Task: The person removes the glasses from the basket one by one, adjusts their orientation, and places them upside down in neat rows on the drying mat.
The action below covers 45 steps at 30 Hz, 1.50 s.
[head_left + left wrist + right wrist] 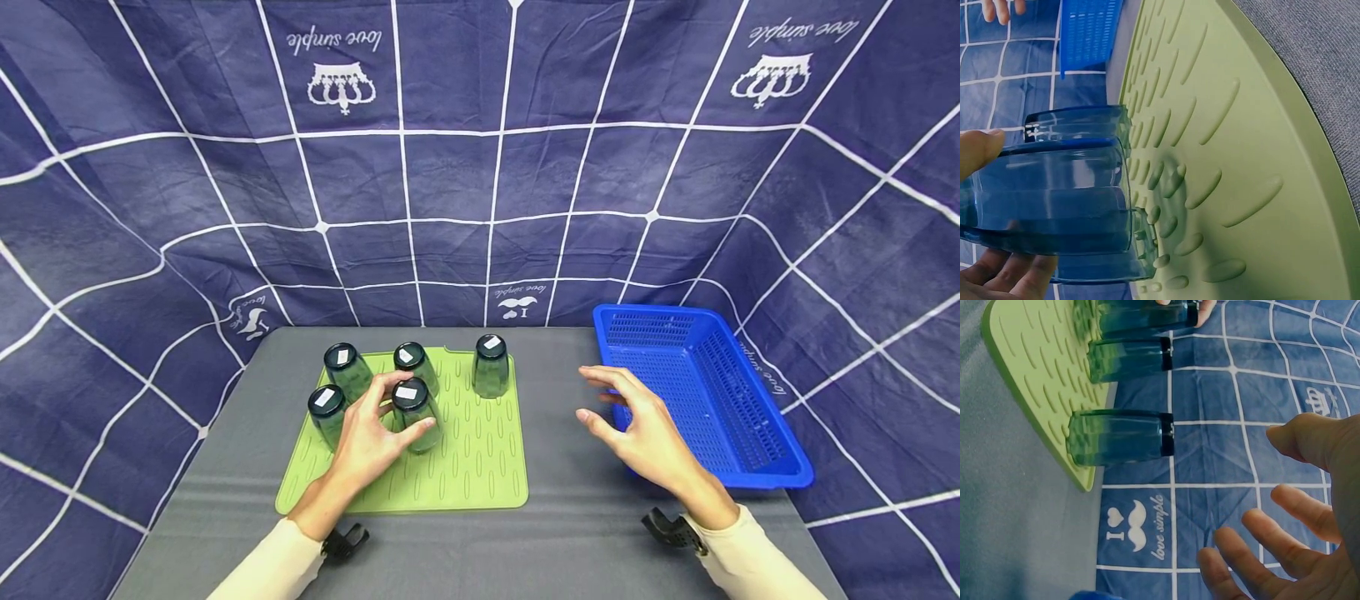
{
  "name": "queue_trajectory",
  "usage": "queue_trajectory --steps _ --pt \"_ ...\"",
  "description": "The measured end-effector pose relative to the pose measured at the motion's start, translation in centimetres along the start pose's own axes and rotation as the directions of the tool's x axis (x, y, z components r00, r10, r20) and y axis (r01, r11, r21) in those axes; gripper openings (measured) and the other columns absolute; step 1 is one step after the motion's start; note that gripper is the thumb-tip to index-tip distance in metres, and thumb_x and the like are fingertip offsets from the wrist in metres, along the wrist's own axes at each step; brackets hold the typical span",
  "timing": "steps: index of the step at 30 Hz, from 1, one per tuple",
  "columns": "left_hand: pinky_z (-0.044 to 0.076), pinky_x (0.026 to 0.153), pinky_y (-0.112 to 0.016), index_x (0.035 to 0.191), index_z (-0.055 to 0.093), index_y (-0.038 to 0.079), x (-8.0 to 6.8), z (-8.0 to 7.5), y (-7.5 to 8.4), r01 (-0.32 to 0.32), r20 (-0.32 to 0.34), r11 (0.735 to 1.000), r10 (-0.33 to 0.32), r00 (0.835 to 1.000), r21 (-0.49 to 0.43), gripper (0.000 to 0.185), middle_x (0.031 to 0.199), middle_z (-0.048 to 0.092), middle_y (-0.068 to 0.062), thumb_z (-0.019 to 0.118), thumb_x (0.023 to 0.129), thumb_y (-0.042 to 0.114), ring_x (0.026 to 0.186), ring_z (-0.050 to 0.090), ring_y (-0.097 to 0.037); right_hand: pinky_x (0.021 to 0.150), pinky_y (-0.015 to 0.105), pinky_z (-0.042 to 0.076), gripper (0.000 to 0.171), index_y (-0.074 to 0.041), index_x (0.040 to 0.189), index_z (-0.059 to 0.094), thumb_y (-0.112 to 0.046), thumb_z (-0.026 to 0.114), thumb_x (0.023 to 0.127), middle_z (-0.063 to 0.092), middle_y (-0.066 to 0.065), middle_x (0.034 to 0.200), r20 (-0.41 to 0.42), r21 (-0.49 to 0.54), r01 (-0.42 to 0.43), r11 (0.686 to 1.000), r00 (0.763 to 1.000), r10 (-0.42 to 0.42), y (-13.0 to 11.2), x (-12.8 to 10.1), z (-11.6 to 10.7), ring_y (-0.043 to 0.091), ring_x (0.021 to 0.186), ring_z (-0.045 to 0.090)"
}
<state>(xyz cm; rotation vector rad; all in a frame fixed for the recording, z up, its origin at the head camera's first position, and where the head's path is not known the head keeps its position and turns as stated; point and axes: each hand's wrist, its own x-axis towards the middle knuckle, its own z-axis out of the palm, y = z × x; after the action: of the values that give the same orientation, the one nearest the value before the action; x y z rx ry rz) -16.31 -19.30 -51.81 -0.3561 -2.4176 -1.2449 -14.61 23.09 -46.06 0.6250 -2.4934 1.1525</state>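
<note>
Head view: the left hand [367,442] curls its fingers [417,428] round the nearest upside-down green glass [415,414] on the green drying mat [480,467]. This looks like the grasp step; a lift should follow. The right hand [637,425] hovers, fingers spread, beside the blue basket [757,467].

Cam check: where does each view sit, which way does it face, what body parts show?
Head: looks forward and down at mat, five upturned glasses, basket; left hand around the front glass, right hand open.
Left wrist: low beside that glass, facing across the mat; fingers show.
Right wrist: faces left toward the glasses; open palm.
Shared: mat and glasses in all three.
</note>
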Motion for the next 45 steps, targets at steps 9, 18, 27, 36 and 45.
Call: queue_trajectory --steps 9,18,27,36,45 --pt "0.072 0.099 -0.058 0.146 0.068 0.014 0.0 0.2 -0.8 0.037 0.008 0.999 -0.037 0.999 0.009 0.081 0.141 0.081 -0.011 0.111 0.077 0.012 0.129 0.082 -0.036 0.111 0.019 0.063 0.058 -0.013 0.152 0.074 -0.007 0.094 0.098 0.077 0.006 0.149 -0.028 -0.022 0.002 1.000 1.000 -0.002 0.4 -0.1 -0.5 0.025 0.133 0.076" --pt "0.071 0.099 -0.061 0.146 0.069 0.016 -0.2 0.3 -1.7 0.074 0.003 0.997 -0.074 0.997 0.008 0.080 0.141 0.081 -0.013 0.111 0.078 0.014 0.128 0.082 -0.039 0.110 0.015 0.061 0.058 -0.015 0.152 0.074 -0.006 0.094 0.098 0.078 0.006 0.147 -0.054 -0.041 -0.015 0.999 0.998 0.013 0.8 -0.3 -1.3 -0.006 0.130 0.070" --pt "0.071 0.099 -0.061 0.145 0.069 0.015 -0.2 0.3 -2.3 0.082 0.013 0.997 -0.083 0.997 0.011 0.080 0.140 0.081 -0.013 0.111 0.078 0.013 0.128 0.082 -0.039 0.109 0.013 0.060 0.057 -0.015 0.152 0.075 -0.005 0.093 0.099 0.078 0.011 0.146 -0.068 -0.051 -0.026 0.998 0.997 0.022 1.2 -0.2 -1.8 0.001 0.128 0.074" --pt "0.070 0.102 -0.062 0.148 0.067 0.015 -0.1 0.4 -2.6 0.104 0.033 0.994 -0.105 0.994 0.018 0.081 0.144 0.080 -0.014 0.110 0.080 0.013 0.132 0.080 -0.041 0.108 0.012 0.060 0.055 -0.008 0.150 0.076 -0.003 0.093 0.098 0.079 0.013 0.144 -0.082 -0.063 -0.029 0.998 0.996 0.024 1.4 -0.1 -2.3 -0.003 0.126 0.073" --pt "0.070 0.105 -0.061 0.153 0.062 0.012 0.1 0.5 -2.6 0.113 0.074 0.993 -0.116 0.991 0.044 0.085 0.144 0.078 -0.018 0.109 0.081 0.014 0.133 0.078 -0.043 0.108 0.005 0.054 0.056 -0.012 0.149 0.076 -0.003 0.093 0.097 0.079 0.010 0.144 -0.102 -0.099 -0.026 0.995 0.995 0.016 2.0 -0.2 -2.6 -0.015 0.125 0.066"
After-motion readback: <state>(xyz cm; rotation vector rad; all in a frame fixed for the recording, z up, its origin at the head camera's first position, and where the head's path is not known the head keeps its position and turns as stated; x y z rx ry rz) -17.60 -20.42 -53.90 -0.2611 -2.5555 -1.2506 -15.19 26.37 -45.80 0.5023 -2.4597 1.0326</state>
